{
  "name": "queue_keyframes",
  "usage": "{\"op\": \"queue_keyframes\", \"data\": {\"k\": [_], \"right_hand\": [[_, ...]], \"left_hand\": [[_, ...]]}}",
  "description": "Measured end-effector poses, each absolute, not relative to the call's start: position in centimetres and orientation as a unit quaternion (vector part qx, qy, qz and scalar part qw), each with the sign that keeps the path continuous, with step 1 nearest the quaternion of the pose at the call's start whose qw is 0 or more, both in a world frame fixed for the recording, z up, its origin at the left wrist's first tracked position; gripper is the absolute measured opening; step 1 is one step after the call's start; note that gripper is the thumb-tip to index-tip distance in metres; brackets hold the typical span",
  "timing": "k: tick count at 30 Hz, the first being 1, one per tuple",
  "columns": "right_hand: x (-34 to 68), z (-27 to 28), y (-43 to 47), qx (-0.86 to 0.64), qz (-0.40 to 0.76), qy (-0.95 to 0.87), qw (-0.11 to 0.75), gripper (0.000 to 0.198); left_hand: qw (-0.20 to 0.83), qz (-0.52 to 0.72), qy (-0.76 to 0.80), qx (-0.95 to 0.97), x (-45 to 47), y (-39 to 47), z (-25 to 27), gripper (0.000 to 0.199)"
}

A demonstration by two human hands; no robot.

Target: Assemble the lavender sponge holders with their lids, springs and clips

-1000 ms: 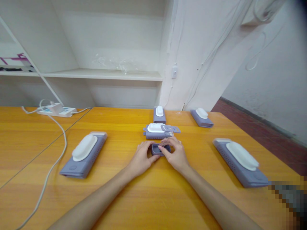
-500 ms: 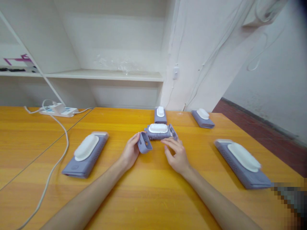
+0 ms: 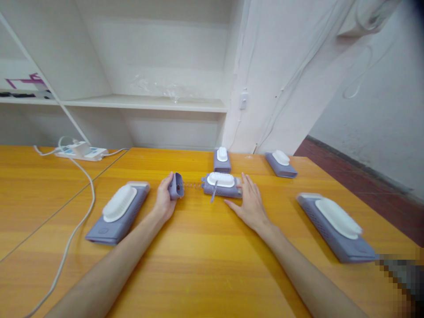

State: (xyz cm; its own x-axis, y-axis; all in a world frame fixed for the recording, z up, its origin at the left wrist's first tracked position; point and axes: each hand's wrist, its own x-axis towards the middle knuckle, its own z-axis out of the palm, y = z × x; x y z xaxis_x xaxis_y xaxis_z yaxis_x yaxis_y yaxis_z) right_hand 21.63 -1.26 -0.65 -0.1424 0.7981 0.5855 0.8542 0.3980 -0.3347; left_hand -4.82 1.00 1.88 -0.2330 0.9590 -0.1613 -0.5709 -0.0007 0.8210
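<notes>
My left hand (image 3: 164,197) is closed around a hollow purple-grey plastic end cap (image 3: 176,186), its opening facing right. A thin coiled spring or wire (image 3: 192,185) stretches from the cap to the left end of a purple-grey device with a white oval bristled pad (image 3: 221,179) on top. At that device's right end is my right hand (image 3: 251,204), fingers stretched and apart; fingertips seem to touch it. A narrow grey strip (image 3: 214,192) slants across the device's front, blurred.
Similar purple-grey devices with white pads lie at left (image 3: 119,212), right (image 3: 336,225), back right (image 3: 281,164) and just behind the middle one (image 3: 222,160). A white power strip (image 3: 81,152) sits at the back left, its cable (image 3: 92,194) curving down the wooden table.
My left hand has moved left with the end cap, away from the device, and the coil now shows between them. My right hand's fingers have straightened beside the device's right end.
</notes>
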Motion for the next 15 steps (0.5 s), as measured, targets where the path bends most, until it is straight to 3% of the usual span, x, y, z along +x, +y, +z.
{"op": "queue_keyframes", "data": {"k": [7,12,15], "right_hand": [[21.9,-0.3,-1.3,-0.589,-0.031,-0.737,0.33,0.069],[21.7,-0.4,-1.5,-0.57,0.012,-0.755,0.325,0.063],[21.8,-0.5,-1.3,-0.573,0.064,-0.742,0.342,0.076]], "left_hand": [[0.484,0.725,0.444,0.209,-5.7,2.2,0.9,0.036],[0.407,0.758,0.471,0.196,-5.7,2.8,0.2,0.039],[0.366,0.763,0.487,0.217,-6.1,3.1,-0.5,0.041]]}}
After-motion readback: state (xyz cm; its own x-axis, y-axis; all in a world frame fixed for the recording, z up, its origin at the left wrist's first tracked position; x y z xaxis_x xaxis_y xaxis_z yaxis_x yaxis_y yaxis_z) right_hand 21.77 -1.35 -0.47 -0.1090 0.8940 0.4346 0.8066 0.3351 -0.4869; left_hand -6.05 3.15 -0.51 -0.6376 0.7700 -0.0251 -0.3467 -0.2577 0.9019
